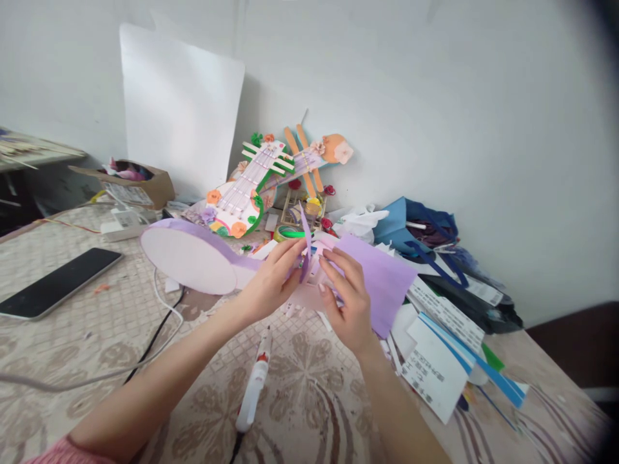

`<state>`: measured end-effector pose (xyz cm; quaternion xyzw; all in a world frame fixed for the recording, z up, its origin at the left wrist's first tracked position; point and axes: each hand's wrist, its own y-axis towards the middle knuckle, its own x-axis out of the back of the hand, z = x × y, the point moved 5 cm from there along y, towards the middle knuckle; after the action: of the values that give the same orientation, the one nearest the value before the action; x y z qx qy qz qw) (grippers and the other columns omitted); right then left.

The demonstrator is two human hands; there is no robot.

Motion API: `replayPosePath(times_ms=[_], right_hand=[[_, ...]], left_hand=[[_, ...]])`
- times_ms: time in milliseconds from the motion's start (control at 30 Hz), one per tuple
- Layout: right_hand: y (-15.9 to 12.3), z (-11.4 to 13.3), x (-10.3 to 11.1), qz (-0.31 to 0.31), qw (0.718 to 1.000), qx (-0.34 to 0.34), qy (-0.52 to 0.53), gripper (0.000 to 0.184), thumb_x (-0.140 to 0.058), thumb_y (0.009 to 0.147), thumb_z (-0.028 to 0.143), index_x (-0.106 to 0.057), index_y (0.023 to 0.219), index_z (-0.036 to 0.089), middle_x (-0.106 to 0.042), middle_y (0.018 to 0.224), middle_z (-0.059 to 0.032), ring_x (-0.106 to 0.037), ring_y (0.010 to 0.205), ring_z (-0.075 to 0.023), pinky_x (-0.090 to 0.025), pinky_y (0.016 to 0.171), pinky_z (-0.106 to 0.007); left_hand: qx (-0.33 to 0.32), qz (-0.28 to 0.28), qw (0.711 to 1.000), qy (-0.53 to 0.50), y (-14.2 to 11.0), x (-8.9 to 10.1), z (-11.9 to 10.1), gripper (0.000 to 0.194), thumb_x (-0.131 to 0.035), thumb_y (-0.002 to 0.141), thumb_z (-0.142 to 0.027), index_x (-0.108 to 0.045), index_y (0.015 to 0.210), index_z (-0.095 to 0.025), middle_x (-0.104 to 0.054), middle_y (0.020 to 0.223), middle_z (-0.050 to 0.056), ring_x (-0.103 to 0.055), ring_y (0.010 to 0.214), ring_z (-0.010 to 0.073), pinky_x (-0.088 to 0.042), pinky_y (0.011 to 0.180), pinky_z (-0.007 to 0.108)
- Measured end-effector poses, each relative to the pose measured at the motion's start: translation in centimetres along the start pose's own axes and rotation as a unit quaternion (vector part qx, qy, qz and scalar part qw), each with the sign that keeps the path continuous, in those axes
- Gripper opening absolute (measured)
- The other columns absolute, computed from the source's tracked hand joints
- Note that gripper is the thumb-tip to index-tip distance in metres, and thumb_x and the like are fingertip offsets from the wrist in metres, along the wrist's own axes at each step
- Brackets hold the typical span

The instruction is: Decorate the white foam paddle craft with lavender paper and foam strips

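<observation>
My left hand (pixel 271 280) and my right hand (pixel 348 303) meet over the table, both pinching a pale pink and purple paper craft piece (pixel 309 261). An upright purple strip (pixel 304 235) rises between the fingers. The piece runs left into a rounded pink shape edged in purple (pixel 191 258), and a flat purple paper sheet (pixel 382 280) lies under my right hand. A white glue gun (pixel 254 383) lies on the table just below my hands.
A black phone (pixel 58 282) lies at the left, near cables (pixel 159 322). A paper guitar craft (pixel 251 190) leans on the wall by a white sheet (pixel 181 109). A cardboard box (pixel 138 180), blue bag (pixel 416 225) and paper scraps (pixel 445 361) crowd the sides.
</observation>
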<state>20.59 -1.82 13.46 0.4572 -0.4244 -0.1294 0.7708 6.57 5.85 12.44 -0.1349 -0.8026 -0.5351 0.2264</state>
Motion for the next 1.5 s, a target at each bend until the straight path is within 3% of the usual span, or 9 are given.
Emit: replayPosePath(times_ms=[167, 400, 667, 867, 1167, 1500], right_hand=[[-0.1, 0.2, -0.6, 0.016, 1.0, 0.01, -0.005, 0.06, -0.047, 0.095, 0.014, -0.038, 0.15, 0.034, -0.052, 0.143, -0.0104, -0.045, 0.137, -0.0308, -0.044, 0.109, -0.059], [-0.3, 0.3, -1.0, 0.022, 1.0, 0.007, -0.014, 0.062, -0.048, 0.095, 0.013, -0.035, 0.152, 0.03, -0.05, 0.143, -0.0123, -0.043, 0.138, -0.0296, -0.043, 0.112, -0.056], [-0.2, 0.2, -0.9, 0.006, 1.0, 0.015, -0.013, 0.06, -0.049, 0.094, 0.01, -0.038, 0.151, 0.025, -0.05, 0.142, -0.0146, -0.045, 0.136, -0.029, -0.044, 0.111, -0.055], [-0.3, 0.0, -1.0, -0.002, 1.0, 0.011, -0.02, 0.057, -0.049, 0.095, 0.011, -0.04, 0.149, 0.025, -0.052, 0.14, -0.0142, -0.047, 0.134, -0.029, -0.045, 0.109, -0.056], [-0.4, 0.0, -1.0, -0.003, 1.0, 0.007, -0.02, 0.057, -0.05, 0.094, 0.011, -0.04, 0.148, 0.025, -0.052, 0.14, -0.0139, -0.046, 0.135, -0.0285, -0.044, 0.11, -0.054], [-0.5, -0.2, -0.7, -0.017, 1.0, -0.01, -0.025, 0.044, -0.054, 0.094, 0.014, -0.053, 0.137, 0.022, -0.059, 0.121, -0.0138, -0.055, 0.117, -0.0262, -0.051, 0.099, -0.047]], left_hand=[[0.0, 0.034, 0.999, -0.006, 0.2, -0.1, -0.5, 0.031, -0.042, 0.095, -0.006, -0.052, 0.121, -0.018, -0.054, 0.133, 0.017, -0.051, 0.128, 0.0262, -0.05, 0.102, 0.043], [0.005, 0.046, 0.999, -0.008, 0.4, -0.1, -0.8, 0.019, -0.039, 0.096, -0.008, -0.052, 0.105, -0.018, -0.056, 0.122, 0.015, -0.053, 0.12, 0.0249, -0.05, 0.101, 0.043], [0.005, 0.046, 0.999, -0.019, 0.4, 0.2, -1.3, 0.027, -0.046, 0.095, -0.013, -0.05, 0.122, -0.015, -0.054, 0.132, 0.017, -0.049, 0.129, 0.0276, -0.048, 0.105, 0.045], [0.001, 0.02, 1.0, 0.004, -0.2, -0.3, -0.3, 0.052, -0.043, 0.097, -0.011, -0.034, 0.148, -0.018, -0.046, 0.145, 0.02, -0.044, 0.137, 0.0292, -0.046, 0.109, 0.048], [-0.041, 0.028, 0.999, 0.019, 0.3, -0.4, -1.0, 0.065, -0.037, 0.099, -0.01, -0.014, 0.157, -0.026, -0.045, 0.147, 0.018, -0.043, 0.138, 0.029, -0.042, 0.113, 0.051], [-0.011, 0.065, 0.998, -0.003, 0.4, -0.1, -1.2, 0.05, -0.037, 0.101, -0.013, -0.033, 0.149, -0.025, -0.043, 0.15, 0.016, -0.043, 0.138, 0.0277, -0.04, 0.114, 0.052]])
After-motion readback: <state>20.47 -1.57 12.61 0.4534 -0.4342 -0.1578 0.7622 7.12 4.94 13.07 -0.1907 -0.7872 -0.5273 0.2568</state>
